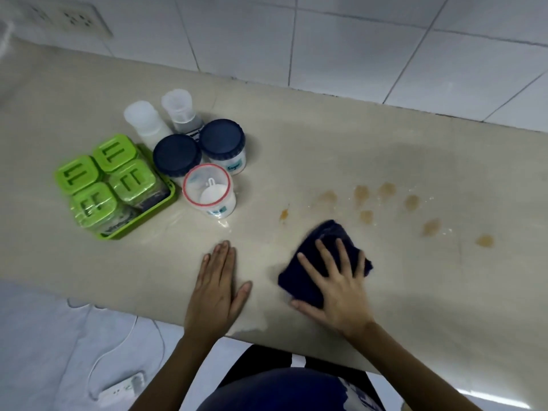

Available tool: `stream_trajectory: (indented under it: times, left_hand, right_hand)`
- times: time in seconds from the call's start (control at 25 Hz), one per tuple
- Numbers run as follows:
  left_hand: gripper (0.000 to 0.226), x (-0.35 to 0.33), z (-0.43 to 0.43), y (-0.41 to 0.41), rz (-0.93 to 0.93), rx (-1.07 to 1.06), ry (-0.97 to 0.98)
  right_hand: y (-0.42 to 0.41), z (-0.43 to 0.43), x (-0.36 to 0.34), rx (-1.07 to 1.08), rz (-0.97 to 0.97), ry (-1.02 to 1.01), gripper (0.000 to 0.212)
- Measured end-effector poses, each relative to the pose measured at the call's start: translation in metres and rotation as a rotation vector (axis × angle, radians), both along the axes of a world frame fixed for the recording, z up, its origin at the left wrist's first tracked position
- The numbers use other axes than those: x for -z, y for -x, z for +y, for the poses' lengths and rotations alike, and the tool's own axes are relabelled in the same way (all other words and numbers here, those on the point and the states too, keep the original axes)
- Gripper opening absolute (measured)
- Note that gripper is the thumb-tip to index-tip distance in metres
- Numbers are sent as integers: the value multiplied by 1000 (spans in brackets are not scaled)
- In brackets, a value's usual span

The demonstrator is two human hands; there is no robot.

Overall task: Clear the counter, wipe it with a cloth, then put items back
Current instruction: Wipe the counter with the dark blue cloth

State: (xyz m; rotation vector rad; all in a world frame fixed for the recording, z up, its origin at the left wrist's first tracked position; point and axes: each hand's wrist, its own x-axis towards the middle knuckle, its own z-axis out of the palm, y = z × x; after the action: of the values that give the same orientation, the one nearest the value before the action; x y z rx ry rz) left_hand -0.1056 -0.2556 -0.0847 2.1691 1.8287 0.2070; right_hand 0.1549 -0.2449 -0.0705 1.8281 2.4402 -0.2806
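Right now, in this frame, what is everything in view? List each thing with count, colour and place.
counter: one, beige, along the tiled wall
green-lidded jars: four, in the green tray, left
blue-lidded jars: two, beside the tray
clear jar: one, red-rimmed, scoop inside
white bottles: two, behind the jars
brown stains: several, right of centre
cloth: one, dark blue, under the right hand
wall socket: one, top left
power strip: one, white, on the floor
hands: left hand flat on the counter, right hand pressing the cloth
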Motion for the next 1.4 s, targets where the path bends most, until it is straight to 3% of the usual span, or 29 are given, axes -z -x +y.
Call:
stream_trajectory:
  times: [0.08, 0.24, 0.4, 0.52, 0.72, 0.8, 0.88, 1.12, 1.28, 1.4]
  left_hand:
    - [66, 0, 0, 1, -15, 0, 2]
    - [64, 1, -1, 1, 2, -7, -15]
    - [62, 4, -1, 0, -45, -4, -67]
    - [59, 6, -1, 1, -107, -29, -119]
    - [51, 9, -4, 2, -116, -43, -149]
    - [48, 6, -4, -4, -113, -3, -170]
    - [47, -1, -1, -18, -118, 44, -173]
    - [50, -5, 19, -104, -178, 78, -134]
    - [52, 0, 15, -147, -130, 174, -94]
    - [56, 4, 15, -149, -120, 141, -106]
  right_hand:
    - [43, 13, 3, -164, 25, -21, 82]
    - [33, 45, 10, -204, -18, -86, 75]
    - [-49, 75, 10, 174, -17, -70, 75]
    - [-40, 84, 6, 338, -11, -56, 78]
    - [37, 90, 7, -294, -16, -46, 74]
    - [25, 103, 8, -330, -18, -78, 72]
    - [-6, 104, 13, -232, -14, -97, 71]
    - [-149, 68, 11, 387, -14, -69, 73]
    - [-173, 31, 7, 459, -43, -56, 74]
    - [-162, 14, 13, 330, -17, -86, 69]
